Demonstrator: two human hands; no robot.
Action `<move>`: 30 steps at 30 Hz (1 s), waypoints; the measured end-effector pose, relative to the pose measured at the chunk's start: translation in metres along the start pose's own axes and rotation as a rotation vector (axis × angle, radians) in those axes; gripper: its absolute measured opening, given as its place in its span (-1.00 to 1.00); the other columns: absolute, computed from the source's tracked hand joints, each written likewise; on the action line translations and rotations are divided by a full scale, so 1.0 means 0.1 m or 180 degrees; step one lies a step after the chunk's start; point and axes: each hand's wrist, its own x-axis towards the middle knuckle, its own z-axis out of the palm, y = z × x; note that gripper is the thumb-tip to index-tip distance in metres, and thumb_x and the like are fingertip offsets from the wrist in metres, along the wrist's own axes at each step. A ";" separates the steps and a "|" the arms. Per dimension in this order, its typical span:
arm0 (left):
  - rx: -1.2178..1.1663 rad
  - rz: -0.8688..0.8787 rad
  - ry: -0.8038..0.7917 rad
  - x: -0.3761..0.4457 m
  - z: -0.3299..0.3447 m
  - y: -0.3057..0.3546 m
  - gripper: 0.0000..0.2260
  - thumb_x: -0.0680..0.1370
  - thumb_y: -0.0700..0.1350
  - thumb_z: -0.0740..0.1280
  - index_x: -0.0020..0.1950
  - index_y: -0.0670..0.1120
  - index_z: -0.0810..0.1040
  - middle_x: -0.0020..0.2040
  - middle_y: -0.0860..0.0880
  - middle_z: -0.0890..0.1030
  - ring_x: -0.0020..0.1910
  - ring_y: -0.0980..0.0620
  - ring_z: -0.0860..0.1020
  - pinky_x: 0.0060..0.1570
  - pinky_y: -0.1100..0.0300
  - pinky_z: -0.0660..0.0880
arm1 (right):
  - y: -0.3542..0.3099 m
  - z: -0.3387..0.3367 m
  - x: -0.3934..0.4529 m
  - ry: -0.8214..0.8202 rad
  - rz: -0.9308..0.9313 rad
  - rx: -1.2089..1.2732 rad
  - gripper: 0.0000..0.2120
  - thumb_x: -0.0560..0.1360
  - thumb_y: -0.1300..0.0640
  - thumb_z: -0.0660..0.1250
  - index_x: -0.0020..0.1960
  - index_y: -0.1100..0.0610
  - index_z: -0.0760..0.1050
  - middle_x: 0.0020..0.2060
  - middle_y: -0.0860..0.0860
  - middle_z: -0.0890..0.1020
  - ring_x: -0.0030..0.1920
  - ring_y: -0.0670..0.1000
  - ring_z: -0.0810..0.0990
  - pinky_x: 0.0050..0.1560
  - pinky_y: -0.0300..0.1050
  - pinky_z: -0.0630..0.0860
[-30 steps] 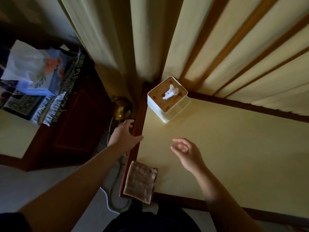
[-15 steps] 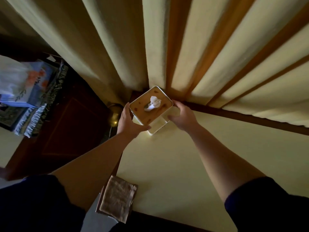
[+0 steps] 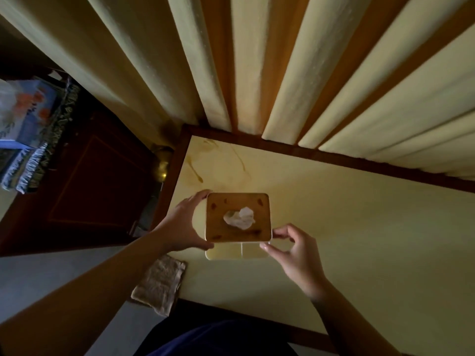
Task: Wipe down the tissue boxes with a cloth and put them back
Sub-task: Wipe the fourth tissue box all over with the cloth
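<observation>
A square white tissue box with a wooden lid [image 3: 237, 217] and a tissue poking out of its top is held between both hands above the cream table [image 3: 347, 227]. My left hand [image 3: 183, 227] grips its left side, thumb at the near corner and fingers at the far corner. My right hand [image 3: 295, 249] pinches its near right corner. A folded beige cloth [image 3: 159, 283] lies on the table's near left corner, partly over the edge. A second tissue box, blue with flowers [image 3: 23, 114], stands on the dark cabinet at the far left.
Pale curtains [image 3: 282, 73] hang along the table's far edge. A dark wooden cabinet [image 3: 87, 181] with a fringed runner stands to the left, and a brass pot [image 3: 162, 165] sits in the gap between it and the table. Stains mark the table's far left corner.
Both hands reached to the box in the far corner, took hold of it and brought it toward me to the middle-left of the table. The view tilted down.
</observation>
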 end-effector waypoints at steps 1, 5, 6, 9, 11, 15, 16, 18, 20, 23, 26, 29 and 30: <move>0.0032 0.0047 -0.0100 -0.05 0.05 0.00 0.22 0.15 0.08 0.75 0.65 0.12 0.12 0.56 0.05 0.35 0.52 0.03 0.29 0.45 0.09 0.26 | 0.06 0.02 -0.15 0.0029 0.0030 0.0013 -0.70 0.34 -0.04 0.69 -0.05 -0.02 0.65 -0.13 -0.22 0.70 -0.04 -0.19 0.66 0.01 -0.38 0.50; 0.0305 0.0194 -0.0331 -0.16 0.20 0.01 0.21 0.16 0.02 0.76 0.66 0.11 0.12 0.54 -0.01 0.39 0.49 -0.03 0.34 0.39 0.10 0.30 | 0.20 0.12 -0.53 0.0086 0.0065 0.0059 -0.69 0.32 0.00 0.71 -0.08 0.02 0.64 -0.18 -0.21 0.68 -0.09 -0.15 0.66 -0.06 -0.36 0.51; 0.0357 0.0226 -0.0336 -0.17 0.22 0.01 0.21 0.16 0.00 0.76 0.66 0.10 0.12 0.54 -0.03 0.40 0.48 -0.06 0.36 0.40 0.06 0.32 | 0.22 0.16 -0.58 0.0105 0.0065 0.0060 -0.69 0.32 0.00 0.71 -0.08 0.02 0.64 -0.18 -0.21 0.68 -0.10 -0.14 0.65 -0.07 -0.33 0.53; 0.0425 0.0388 -0.0332 -0.19 0.25 0.00 0.23 0.18 -0.02 0.75 0.67 0.13 0.07 0.58 -0.03 0.34 0.53 -0.11 0.32 0.46 -0.03 0.31 | 0.18 0.21 -0.65 0.0145 0.0158 0.0018 -0.68 0.34 -0.02 0.69 -0.06 0.00 0.60 -0.18 -0.21 0.68 -0.13 -0.13 0.64 -0.12 -0.28 0.54; 0.0568 0.0455 -0.0421 -0.19 0.21 -0.03 0.26 0.22 0.04 0.74 0.68 0.17 -0.04 0.65 0.01 0.21 0.59 -0.09 0.22 0.52 -0.05 0.25 | 0.12 0.17 -0.64 -0.0055 0.0342 -0.0057 -0.62 0.32 -0.06 0.70 -0.05 -0.01 0.55 -0.17 -0.17 0.68 -0.17 -0.12 0.62 -0.16 -0.29 0.51; 0.0407 0.0263 -0.0346 -0.31 0.01 -0.20 0.24 0.25 0.13 0.71 0.70 0.14 -0.05 0.67 0.03 0.14 0.61 -0.05 0.17 0.55 -0.07 0.23 | -0.10 0.04 -0.62 -0.0636 0.1010 -0.0711 -0.42 0.26 -0.24 0.69 -0.13 0.05 0.39 -0.28 -0.08 0.50 -0.31 -0.07 0.41 -0.30 -0.18 0.35; 0.0294 0.0145 -0.0238 -0.38 -0.04 -0.28 0.17 0.29 0.13 0.69 0.70 0.11 0.01 0.65 0.02 0.18 0.59 -0.04 0.21 0.53 -0.05 0.26 | -0.18 0.03 -0.62 -0.0835 0.1183 -0.0945 -0.42 0.27 -0.29 0.66 -0.17 0.06 0.39 -0.30 -0.06 0.49 -0.32 -0.06 0.40 -0.30 -0.14 0.32; 0.0200 -0.0084 0.0052 -0.53 -0.13 -0.54 -0.05 0.39 0.11 0.63 0.65 0.04 0.20 0.58 0.00 0.33 0.53 -0.05 0.33 0.45 0.01 0.35 | -0.42 0.08 -0.66 -0.1460 0.1452 -0.1276 -0.46 0.38 -0.32 0.57 -0.21 0.08 0.41 -0.33 -0.02 0.47 -0.34 -0.02 0.41 -0.33 -0.13 0.30; 0.0287 -0.0250 0.0224 -0.69 -0.18 -0.83 -0.28 0.48 0.09 0.56 0.57 0.00 0.36 0.44 0.00 0.47 0.39 -0.02 0.47 0.31 0.06 0.44 | -0.68 0.26 -0.73 -0.1852 0.1445 -0.1343 -0.51 0.50 -0.32 0.46 -0.19 0.09 0.43 -0.33 -0.01 0.45 -0.33 -0.01 0.41 -0.32 -0.13 0.29; 0.0423 -0.0360 0.0234 -0.91 -0.19 -1.25 -0.48 0.53 0.07 0.50 0.45 -0.01 0.50 0.28 0.00 0.55 0.20 0.02 0.56 0.14 0.08 0.52 | -0.99 0.79 -0.87 -0.1782 0.1039 -0.1106 -0.61 0.57 -0.28 0.39 -0.11 0.05 0.50 -0.24 -0.05 0.56 -0.25 -0.04 0.52 -0.21 -0.10 0.41; 0.0736 -0.0368 0.0104 -1.00 -0.11 -1.54 -0.46 0.56 0.14 0.44 0.51 0.02 0.46 0.32 -0.04 0.52 0.22 -0.02 0.54 0.17 0.02 0.54 | -1.19 1.43 -0.94 -0.1771 0.0667 -0.0834 -0.76 0.62 -0.15 0.38 0.08 0.02 0.58 -0.08 -0.03 0.65 -0.06 -0.01 0.62 0.01 -0.05 0.56; 0.1030 -0.0266 0.0097 -1.02 0.02 -1.64 -0.40 0.63 0.17 0.31 0.63 0.05 0.26 0.44 -0.09 0.41 0.36 -0.12 0.46 0.28 -0.09 0.49 | -1.24 2.04 -0.92 -0.1549 0.0194 -0.1067 -0.67 0.68 0.00 0.28 0.41 0.06 0.46 0.20 0.04 0.59 0.21 0.06 0.56 0.24 0.00 0.53; 0.1130 -0.0232 0.0102 -1.02 0.06 -1.64 -0.42 0.64 0.16 0.28 0.64 0.06 0.25 0.46 -0.09 0.37 0.38 -0.13 0.44 0.30 -0.11 0.47 | -1.22 2.20 -0.90 -0.1394 0.0033 -0.1285 -0.60 0.68 0.06 0.26 0.50 0.09 0.38 0.29 0.07 0.53 0.29 0.11 0.49 0.29 0.02 0.50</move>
